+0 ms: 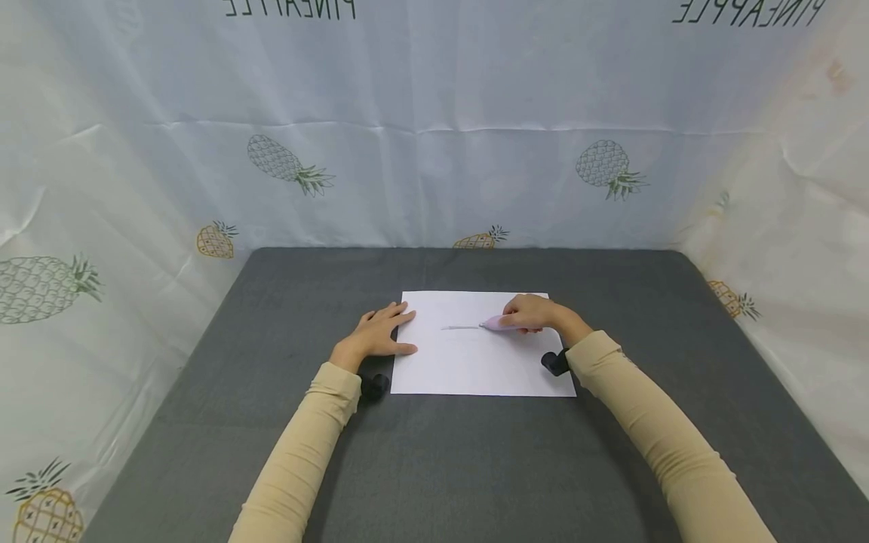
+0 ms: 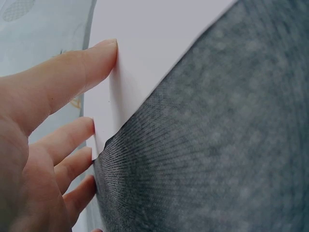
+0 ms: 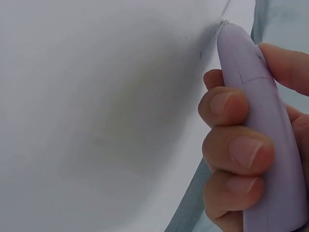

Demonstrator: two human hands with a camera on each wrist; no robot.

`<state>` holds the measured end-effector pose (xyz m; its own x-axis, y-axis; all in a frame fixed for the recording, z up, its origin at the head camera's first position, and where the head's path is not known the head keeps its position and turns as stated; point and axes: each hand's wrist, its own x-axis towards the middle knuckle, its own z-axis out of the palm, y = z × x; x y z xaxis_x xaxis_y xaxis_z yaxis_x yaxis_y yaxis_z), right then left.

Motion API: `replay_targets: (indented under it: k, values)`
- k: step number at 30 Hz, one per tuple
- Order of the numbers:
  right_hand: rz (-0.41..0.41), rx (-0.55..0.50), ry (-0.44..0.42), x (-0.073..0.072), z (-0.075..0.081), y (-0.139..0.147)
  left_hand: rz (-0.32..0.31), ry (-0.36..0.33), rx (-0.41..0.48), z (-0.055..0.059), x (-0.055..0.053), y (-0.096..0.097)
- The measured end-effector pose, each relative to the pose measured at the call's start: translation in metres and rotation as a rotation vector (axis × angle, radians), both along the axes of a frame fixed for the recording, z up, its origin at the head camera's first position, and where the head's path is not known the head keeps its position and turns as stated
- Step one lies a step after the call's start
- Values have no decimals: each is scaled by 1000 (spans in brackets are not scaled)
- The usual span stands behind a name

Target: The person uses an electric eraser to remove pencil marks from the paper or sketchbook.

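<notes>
A white sheet of paper (image 1: pixel 468 369) lies on the dark grey table. My right hand (image 1: pixel 532 311) grips a lilac, tapered handheld tool (image 3: pixel 263 145), fingers curled round its body and thumb on its side near the front. In the head view, the tool's narrow tip meets the right end of a short grey line (image 1: pixel 460 327) on the paper. Small dark specks show on the sheet near the tip in the right wrist view. My left hand (image 1: pixel 376 332) rests at the paper's left edge, fingers spread; its thumb (image 2: pixel 91 63) touches the sheet.
Dark grey cloth (image 1: pixel 468 467) covers the table around the paper. A hanging curtain (image 1: pixel 434 181) printed with pineapples stands behind the table and along both sides. Black wrist cameras sit at my left cuff (image 1: pixel 339 381) and right cuff (image 1: pixel 594 351).
</notes>
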<state>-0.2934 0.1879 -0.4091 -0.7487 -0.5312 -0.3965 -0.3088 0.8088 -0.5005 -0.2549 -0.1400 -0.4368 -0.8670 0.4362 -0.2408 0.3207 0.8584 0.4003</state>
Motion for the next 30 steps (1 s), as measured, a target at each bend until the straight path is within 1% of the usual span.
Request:
replay_targets:
  k: [2, 4, 8, 12, 19, 30]
  values:
    - [2, 12, 12, -1, -1, -1, -1, -1, 1, 0, 0, 0]
    - [-17, 46, 13, -1, -1, -4, -1, -2, 3, 0, 0, 0]
    - [-15, 55, 3, -1, -2, -4, -3, 0, 4, -1, -1, 0]
    - [-19, 56, -10, -1, -1, -4, -3, 1, 5, -1, -1, 0]
    - [-18, 59, 16, -3, -4, -5, -2, 7, -1, -3, -2, 0]
    - [-10, 20, 48, 2, -4, -4, -3, 11, -5, -5, -3, -2]
